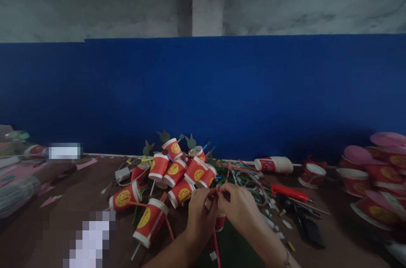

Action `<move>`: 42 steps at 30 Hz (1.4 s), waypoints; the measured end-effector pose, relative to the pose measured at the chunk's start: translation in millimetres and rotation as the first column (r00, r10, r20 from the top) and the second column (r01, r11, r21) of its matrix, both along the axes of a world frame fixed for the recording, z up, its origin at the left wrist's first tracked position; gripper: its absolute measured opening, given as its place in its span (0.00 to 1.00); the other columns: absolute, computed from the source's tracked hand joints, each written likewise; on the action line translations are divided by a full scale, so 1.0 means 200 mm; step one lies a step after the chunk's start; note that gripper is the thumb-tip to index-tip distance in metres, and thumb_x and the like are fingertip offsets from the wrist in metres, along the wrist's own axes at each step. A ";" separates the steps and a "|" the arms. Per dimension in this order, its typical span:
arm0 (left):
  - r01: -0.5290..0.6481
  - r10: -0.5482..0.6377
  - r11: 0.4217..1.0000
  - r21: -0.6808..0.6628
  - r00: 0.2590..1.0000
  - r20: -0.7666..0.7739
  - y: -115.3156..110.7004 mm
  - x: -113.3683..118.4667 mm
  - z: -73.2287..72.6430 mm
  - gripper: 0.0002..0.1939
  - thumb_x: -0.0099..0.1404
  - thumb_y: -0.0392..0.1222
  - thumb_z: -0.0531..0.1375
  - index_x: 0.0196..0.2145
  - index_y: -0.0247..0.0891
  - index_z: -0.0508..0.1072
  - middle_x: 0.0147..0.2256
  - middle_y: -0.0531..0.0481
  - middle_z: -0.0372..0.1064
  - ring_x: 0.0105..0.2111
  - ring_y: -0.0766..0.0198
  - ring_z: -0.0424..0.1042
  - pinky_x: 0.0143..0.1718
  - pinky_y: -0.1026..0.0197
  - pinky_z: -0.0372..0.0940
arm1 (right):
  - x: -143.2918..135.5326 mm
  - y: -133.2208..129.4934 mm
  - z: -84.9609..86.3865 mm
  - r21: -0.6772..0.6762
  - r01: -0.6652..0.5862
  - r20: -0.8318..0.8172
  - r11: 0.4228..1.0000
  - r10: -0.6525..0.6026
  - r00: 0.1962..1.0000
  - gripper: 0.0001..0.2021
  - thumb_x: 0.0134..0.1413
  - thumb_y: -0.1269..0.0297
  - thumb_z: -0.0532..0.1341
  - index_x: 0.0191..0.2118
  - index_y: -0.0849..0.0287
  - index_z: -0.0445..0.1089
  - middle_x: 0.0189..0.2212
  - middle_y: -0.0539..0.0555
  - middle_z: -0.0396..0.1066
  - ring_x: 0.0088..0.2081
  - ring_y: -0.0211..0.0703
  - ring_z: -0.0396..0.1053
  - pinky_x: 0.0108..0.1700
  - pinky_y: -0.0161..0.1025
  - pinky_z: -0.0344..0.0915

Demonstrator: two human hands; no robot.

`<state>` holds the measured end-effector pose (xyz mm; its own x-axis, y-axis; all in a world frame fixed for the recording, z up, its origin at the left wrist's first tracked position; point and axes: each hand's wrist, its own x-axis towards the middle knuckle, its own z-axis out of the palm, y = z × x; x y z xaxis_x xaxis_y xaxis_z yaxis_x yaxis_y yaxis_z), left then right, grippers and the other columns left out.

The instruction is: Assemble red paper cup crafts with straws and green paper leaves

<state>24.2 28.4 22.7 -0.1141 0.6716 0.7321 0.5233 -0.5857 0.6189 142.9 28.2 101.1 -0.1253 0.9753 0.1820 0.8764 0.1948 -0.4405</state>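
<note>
My left hand [203, 209] and my right hand [239, 206] meet at the middle of the table, fingertips pinched together around something small and reddish that I cannot make out. Just under the fingers a red paper cup [220, 222] shows in part, mostly hidden by the hands. A red stick [216, 244] runs down from there between my forearms. Left of my left hand lies a pile of red paper cups with yellow round prints, the nearest cup [151, 222] tilted, with a white stick [136, 251] poking out of its lower end.
Behind the pile stands a blue wall panel [203, 90]. Loose cords [253, 183], a red-handled tool [290, 192] and a black object [309, 225] lie on the right. Stacked white-lined cups [274, 165] rest at the back; more cups [353, 181] crowd the far right. A white charger [122, 175] sits left.
</note>
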 end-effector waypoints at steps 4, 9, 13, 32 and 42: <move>-0.003 0.003 1.000 0.008 1.000 -0.010 0.00 0.00 0.00 0.05 0.61 0.34 0.58 0.35 0.39 0.73 0.30 0.49 0.74 0.30 0.60 0.73 0.33 0.60 0.67 | 0.00 0.01 -0.02 0.025 -0.011 -0.017 1.000 0.012 1.000 0.09 0.53 0.72 0.55 0.25 0.57 0.70 0.25 0.52 0.74 0.28 0.40 0.68 0.30 0.33 0.52; -0.009 0.010 1.000 0.028 0.999 -0.031 0.01 -0.01 -0.02 0.07 0.62 0.34 0.57 0.37 0.39 0.73 0.32 0.47 0.75 0.32 0.59 0.73 0.34 0.58 0.67 | 0.02 0.02 -0.04 0.046 -0.048 -0.042 0.998 0.049 0.998 0.10 0.54 0.70 0.55 0.25 0.57 0.71 0.24 0.52 0.73 0.28 0.40 0.68 0.30 0.34 0.52; 0.005 -0.005 1.000 -0.015 1.000 -0.018 0.01 -0.01 -0.01 0.06 0.62 0.36 0.56 0.37 0.39 0.73 0.31 0.47 0.74 0.32 0.59 0.73 0.34 0.58 0.66 | 0.02 0.02 -0.04 0.067 -0.053 -0.031 0.996 0.055 0.998 0.10 0.53 0.70 0.54 0.25 0.58 0.70 0.23 0.51 0.72 0.27 0.40 0.66 0.30 0.34 0.51; 0.275 -0.040 0.920 -0.281 0.777 0.628 0.12 -0.12 0.11 0.11 0.55 0.45 0.62 0.32 0.35 0.71 0.28 0.48 0.72 0.29 0.61 0.72 0.31 0.62 0.65 | 0.14 0.11 0.01 -0.117 0.114 0.281 0.987 -0.078 0.957 0.12 0.55 0.68 0.52 0.31 0.60 0.73 0.34 0.62 0.76 0.36 0.51 0.73 0.32 0.38 0.56; 0.297 -0.019 0.910 -0.289 0.725 0.688 0.14 -0.14 0.14 0.12 0.52 0.45 0.63 0.30 0.34 0.70 0.27 0.49 0.72 0.28 0.62 0.71 0.31 0.62 0.65 | 0.10 0.02 -0.05 -0.281 -0.243 0.247 0.928 0.315 0.916 0.10 0.42 0.75 0.57 0.27 0.60 0.75 0.29 0.57 0.77 0.33 0.46 0.74 0.30 0.33 0.58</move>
